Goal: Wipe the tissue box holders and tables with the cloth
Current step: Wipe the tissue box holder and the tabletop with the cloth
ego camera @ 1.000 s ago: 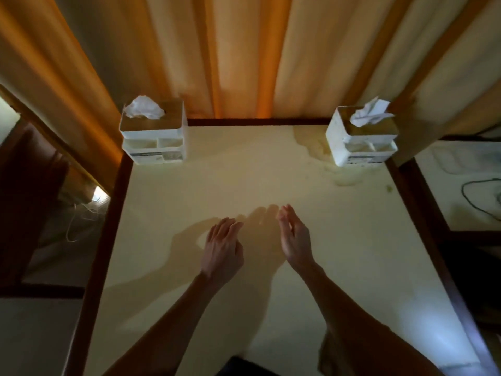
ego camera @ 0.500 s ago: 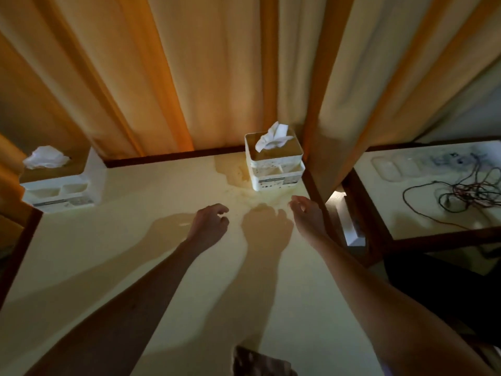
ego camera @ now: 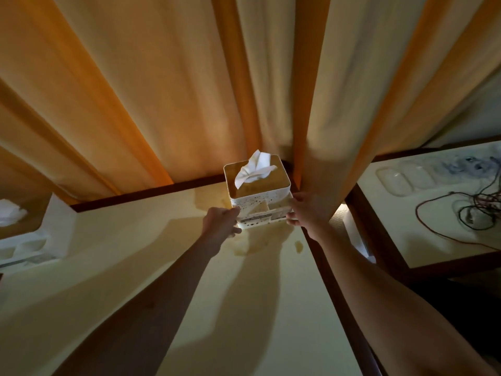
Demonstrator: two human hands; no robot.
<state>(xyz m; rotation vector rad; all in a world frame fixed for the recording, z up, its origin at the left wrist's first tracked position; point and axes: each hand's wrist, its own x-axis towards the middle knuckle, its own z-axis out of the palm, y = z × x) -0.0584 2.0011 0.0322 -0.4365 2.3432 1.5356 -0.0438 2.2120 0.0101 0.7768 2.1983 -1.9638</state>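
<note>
Under both arms spreads the cream table [ego camera: 151,267], stained just below the hands. Between them, the white, speckled holder [ego camera: 257,202] carries a tissue [ego camera: 253,169]; left hand [ego camera: 221,222] and right hand [ego camera: 305,210] grip its sides.

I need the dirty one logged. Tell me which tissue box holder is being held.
The holder by the curtain corner, held between both hands and speckled in front; the other holder sits untouched at far left.
</note>
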